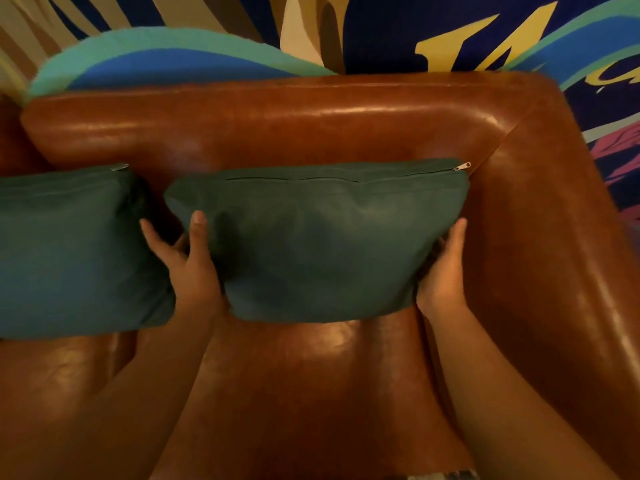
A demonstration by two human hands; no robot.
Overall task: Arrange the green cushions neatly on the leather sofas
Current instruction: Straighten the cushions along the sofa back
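A green cushion (322, 244) stands upright against the backrest of the brown leather sofa (277, 126), its zipper along the top edge. My left hand (190, 261) grips its left side, thumb on the front face. My right hand (443, 275) holds its right side, close to the sofa's right armrest (554, 254). A second green cushion (69, 251) leans against the backrest to the left, cut off by the frame's left edge. A narrow gap separates the two cushions, and my left hand's fingers sit in it.
Behind the sofa a wall (381, 29) carries a bright mural in blue, teal, yellow and beige. The glossy seat (311, 375) stretches toward me below the cushions.
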